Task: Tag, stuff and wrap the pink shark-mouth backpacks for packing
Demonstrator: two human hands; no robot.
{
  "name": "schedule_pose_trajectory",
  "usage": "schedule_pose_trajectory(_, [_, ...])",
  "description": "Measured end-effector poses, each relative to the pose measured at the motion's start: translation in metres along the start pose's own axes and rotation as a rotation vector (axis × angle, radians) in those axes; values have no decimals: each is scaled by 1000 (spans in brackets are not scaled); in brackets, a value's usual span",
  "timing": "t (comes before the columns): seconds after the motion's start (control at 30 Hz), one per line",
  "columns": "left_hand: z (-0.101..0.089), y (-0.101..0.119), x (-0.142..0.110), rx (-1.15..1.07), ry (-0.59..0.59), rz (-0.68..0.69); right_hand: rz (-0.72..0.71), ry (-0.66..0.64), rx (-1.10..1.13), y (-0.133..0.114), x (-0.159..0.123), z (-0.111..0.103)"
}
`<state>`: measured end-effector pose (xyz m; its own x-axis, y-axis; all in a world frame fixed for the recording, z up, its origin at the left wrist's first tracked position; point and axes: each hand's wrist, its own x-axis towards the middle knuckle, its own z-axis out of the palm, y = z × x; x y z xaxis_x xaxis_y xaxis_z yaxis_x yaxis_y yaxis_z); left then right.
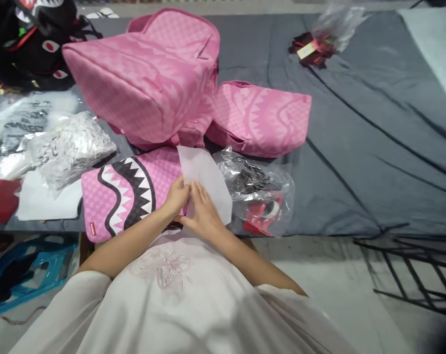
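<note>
A pink checkered pouch (163,172) with a black-and-white shark-teeth print lies at the table's front edge before me. Over its right end rests a thin white sheet (217,196). My left hand (176,197) is closed, its fingertips pinching at the sheet's left edge above the pouch. Close against it, my right hand (205,212) lies with stretched fingers on the sheet, the thumb pointing left toward the pouch. What is under the fingertips is partly hidden.
Behind stand a large pink backpack (134,78) and a smaller pink bag (274,118). Clear plastic bags (245,172) and a red tape dispenser (263,216) lie right. On the left are a bag of white tags (75,147), another red dispenser (1,199) and black bags (31,54).
</note>
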<state>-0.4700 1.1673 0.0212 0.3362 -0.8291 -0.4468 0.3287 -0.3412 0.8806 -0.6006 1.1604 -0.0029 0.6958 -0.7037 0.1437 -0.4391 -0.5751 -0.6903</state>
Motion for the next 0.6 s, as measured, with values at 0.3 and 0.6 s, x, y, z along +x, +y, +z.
schedule_pose_trajectory(0.3, [16, 21, 9, 190, -256, 46, 161, 184, 434, 46, 2, -8])
schedule_pose_trajectory(0.6, [-10, 22, 72, 1498, -565, 1101, 665, 531, 1290, 73, 10, -65])
